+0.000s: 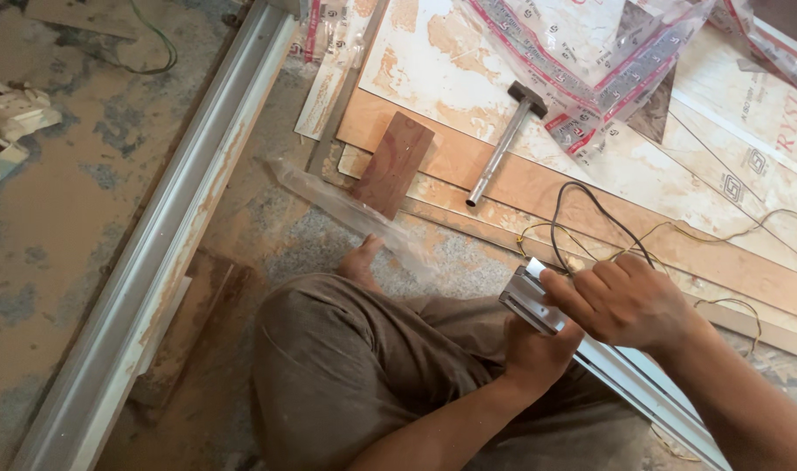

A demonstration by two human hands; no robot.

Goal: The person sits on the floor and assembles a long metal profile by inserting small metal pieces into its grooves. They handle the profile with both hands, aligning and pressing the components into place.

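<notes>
Both hands clamp the near end of a metal channel [621,371], right hand [625,301] above, left hand [538,344] beneath, its long axis running away lower right.

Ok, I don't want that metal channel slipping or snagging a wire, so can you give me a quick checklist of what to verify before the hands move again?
1. Left hand supports the aluminium channel from below near its end: ok.
2. Right hand grips the channel's end from above, fingers wrapped over it: ok.
3. Black cable and thin yellow wires lie right beside the channel end, passing behind the right hand: not ok.
4. Hammer lies apart on the laminate sheets, out of the hands' way: ok.
5. Bare foot touches the clear plastic wrap: not ok, slip risk.
6. Channel's far end runs out of view: cannot tell.
</notes>
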